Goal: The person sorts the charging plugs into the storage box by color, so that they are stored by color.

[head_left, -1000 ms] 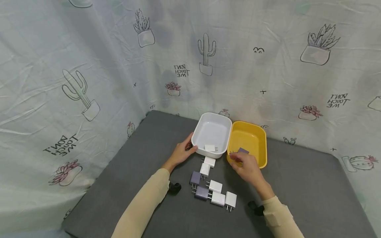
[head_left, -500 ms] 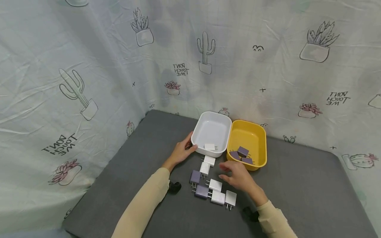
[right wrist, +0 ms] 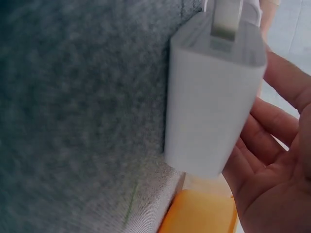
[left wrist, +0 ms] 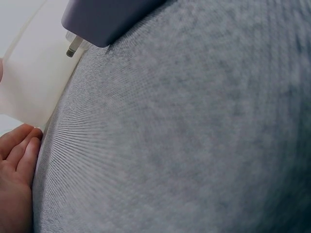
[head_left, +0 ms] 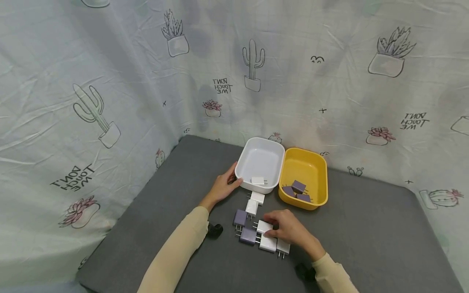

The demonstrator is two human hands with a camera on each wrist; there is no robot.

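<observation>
My left hand (head_left: 221, 188) rests against the near left corner of a white bin (head_left: 239, 158), thumb by the front and fingers along the side. In the left wrist view its fingers (left wrist: 22, 153) lie fairly straight at the bin's base. My right hand (head_left: 289, 228) pinches a white charger (head_left: 264, 227) on the table, thumb and fingertips at opposite edges. Below it lie two more white chargers, the rightmost (head_left: 283, 246) partly covered by the hand. In the right wrist view a nearby white charger (right wrist: 209, 107) hides the fingertips.
Two purple chargers (head_left: 248, 236) and two white chargers (head_left: 251, 207) lie in front of the white bin, which contains one white charger (head_left: 257, 180). A yellow bin (head_left: 324, 179) stands beside it with several purple chargers (head_left: 299, 186). Patterned cloth (head_left: 293, 81) hangs behind the grey table (head_left: 366, 228).
My right hand has let go of a purple charger in the yellow bin and come back down to the white charger. My left hand stays at the white bin.
</observation>
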